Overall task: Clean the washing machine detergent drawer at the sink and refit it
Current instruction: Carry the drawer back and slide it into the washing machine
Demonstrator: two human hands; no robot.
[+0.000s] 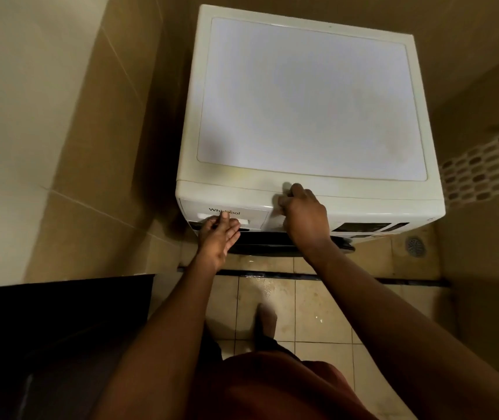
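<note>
While the left hand (218, 236) lies with nearly straight fingers against the white plastic detergent drawer (252, 215), its thumb points up over the printed brand name. This drawer sits in its slot at the upper left of the front, flush with the panel. The right hand (301, 213) rests just beside it on the rounded front edge, fingers bent and holding nothing; the two hands are apart. Both belong to the big white front-loading washing machine (312, 98), which stands in a corner of beige tiled walls. Below is a wet beige tiled floor (318, 298) with a round metal drain (414, 246), a bare foot (266, 319), and a black counter (60, 301) at left.
</note>
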